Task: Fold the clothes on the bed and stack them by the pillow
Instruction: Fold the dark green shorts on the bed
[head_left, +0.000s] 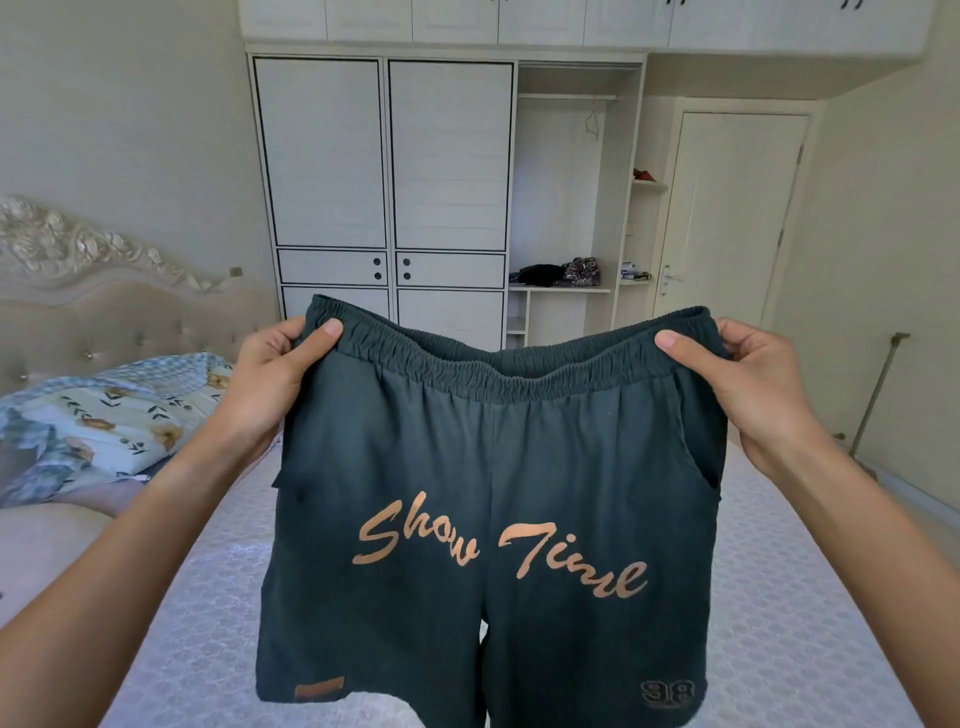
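Held up above the bed (779, 597): dark green shorts (483, 499), unfolded, orange "Show Time" script facing the camera. Gripped at the waistband by left hand (270, 384) and right hand (753, 395), one at each end, thumbs in front. Farther left, floral pillow (104, 415) against the headboard (78, 291). Beyond, white wardrobe (384, 156) and closed door (727, 218).

The dark shorts (483, 499) run off the bottom edge, so their hems go unseen, and they hide the middle of the bed (779, 597). Fingers of both hands sit behind the waistband. Items on the wardrobe shelf (561, 288) are too small to identify, perhaps folded clothing.
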